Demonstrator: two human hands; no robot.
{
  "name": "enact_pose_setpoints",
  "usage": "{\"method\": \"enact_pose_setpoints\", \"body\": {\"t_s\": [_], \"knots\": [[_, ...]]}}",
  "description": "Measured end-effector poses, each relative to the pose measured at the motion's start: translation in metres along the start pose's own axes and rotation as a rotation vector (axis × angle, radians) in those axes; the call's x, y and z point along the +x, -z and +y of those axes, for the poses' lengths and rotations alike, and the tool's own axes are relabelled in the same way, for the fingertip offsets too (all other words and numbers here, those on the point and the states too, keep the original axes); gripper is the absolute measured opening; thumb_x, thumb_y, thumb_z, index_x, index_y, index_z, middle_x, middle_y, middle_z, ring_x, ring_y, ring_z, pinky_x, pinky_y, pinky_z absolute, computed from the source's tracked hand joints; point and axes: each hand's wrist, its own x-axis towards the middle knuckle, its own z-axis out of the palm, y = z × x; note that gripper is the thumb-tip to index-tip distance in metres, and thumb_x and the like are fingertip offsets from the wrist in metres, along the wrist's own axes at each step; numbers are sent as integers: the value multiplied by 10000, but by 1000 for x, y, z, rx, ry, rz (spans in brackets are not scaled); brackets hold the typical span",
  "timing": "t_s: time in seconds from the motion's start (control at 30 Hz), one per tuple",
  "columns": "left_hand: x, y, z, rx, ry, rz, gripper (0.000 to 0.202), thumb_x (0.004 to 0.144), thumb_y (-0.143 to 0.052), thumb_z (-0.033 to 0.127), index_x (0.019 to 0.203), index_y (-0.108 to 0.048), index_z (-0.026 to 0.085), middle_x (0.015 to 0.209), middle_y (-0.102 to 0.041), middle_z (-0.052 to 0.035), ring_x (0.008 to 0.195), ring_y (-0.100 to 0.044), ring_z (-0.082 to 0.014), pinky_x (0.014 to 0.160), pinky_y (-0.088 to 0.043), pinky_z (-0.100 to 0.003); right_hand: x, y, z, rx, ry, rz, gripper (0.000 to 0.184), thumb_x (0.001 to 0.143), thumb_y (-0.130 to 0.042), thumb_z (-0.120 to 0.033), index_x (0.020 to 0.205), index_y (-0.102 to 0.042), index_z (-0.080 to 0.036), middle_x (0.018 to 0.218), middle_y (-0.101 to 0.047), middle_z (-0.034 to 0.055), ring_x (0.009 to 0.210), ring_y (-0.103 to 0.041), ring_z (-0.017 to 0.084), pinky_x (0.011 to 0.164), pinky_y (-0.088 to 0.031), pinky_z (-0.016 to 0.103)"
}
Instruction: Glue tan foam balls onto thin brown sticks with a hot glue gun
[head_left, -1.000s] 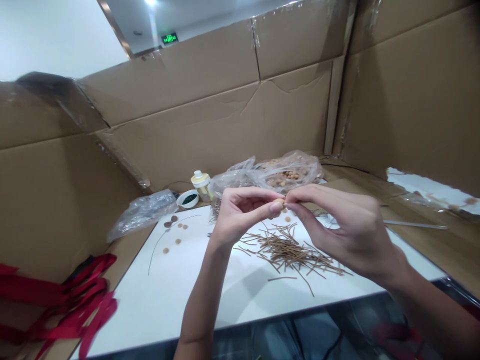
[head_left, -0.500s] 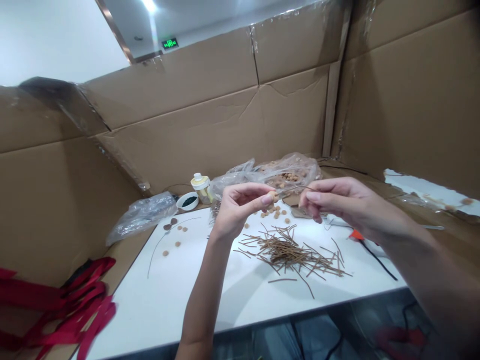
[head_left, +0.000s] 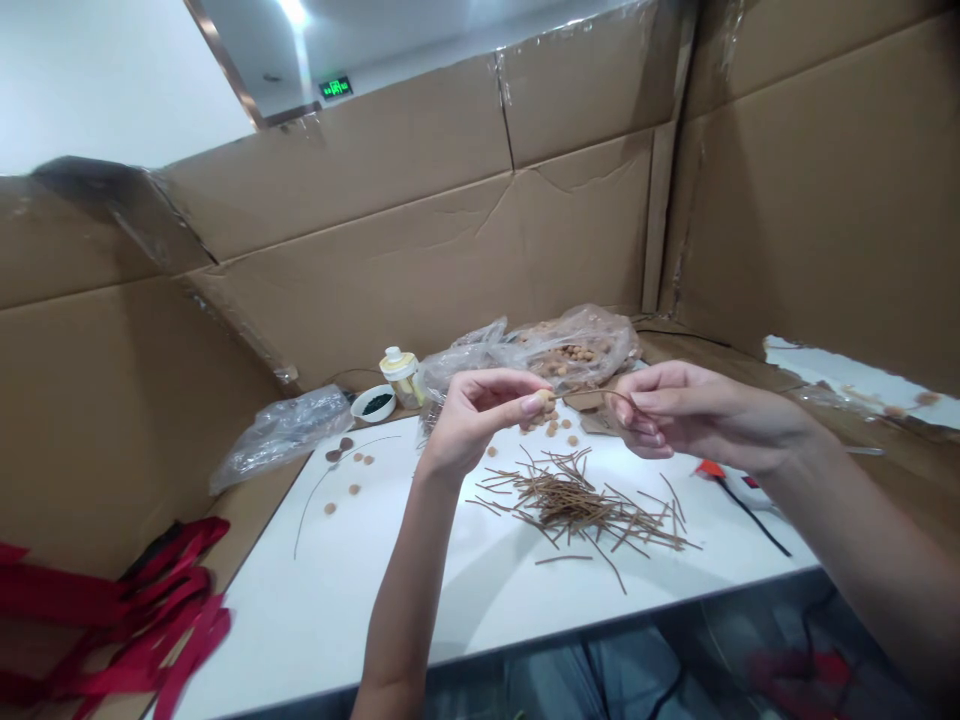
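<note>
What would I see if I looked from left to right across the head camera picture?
red ribbons, crumpled clear plastic bag, small white bowl of dark beads, yellow-capped bottle, left hand, tan bead, thin brown stick, right hand

Taped cardboard sheets (head_left: 352,270) are walling in the white-topped table (head_left: 315,640) while a ceiling light (head_left: 294,14) is glaring overhead (a green illuminated sign (head_left: 335,88) is glowing just beyond them).
</note>
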Motion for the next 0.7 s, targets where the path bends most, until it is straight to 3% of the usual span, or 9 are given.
{"method": "enact_pose_setpoints", "body": {"t_s": [0.2,0.37,0.57,0.7], "knots": [[-1,-5,2,-32,18,7,76,655,-773,198,729,-768,212,656,-675,-11,571,-557,-87,532,-447,-202,2,-8,0,-39,43,6,77,767,-745,-171,810,-723,-111,611,-641,12,560,-586,64,541,-498,147],[-3,-10,5,-95,28,-13,63,685,-748,179,744,-761,195,655,-687,-16,563,-560,-76,503,-419,-178,7,-18,-1,-104,92,26,187,746,-761,-137,918,-690,-154,625,-692,10,564,-647,91,555,-533,160],[-4,-11,5,-131,48,0,67,690,-759,182,757,-756,176,657,-698,-23,570,-584,-72,495,-418,-159,10,-15,2,-74,101,57,61,744,-759,-147,749,-699,-161,718,-748,63,656,-710,150,581,-576,205],[-5,-13,4,-208,94,27,91,683,-772,177,771,-752,164,682,-704,-21,586,-602,-62,523,-442,-141,12,-14,4,-131,141,140,73,699,-802,-199,724,-752,-152,741,-753,65,677,-704,124,605,-566,160]]}}
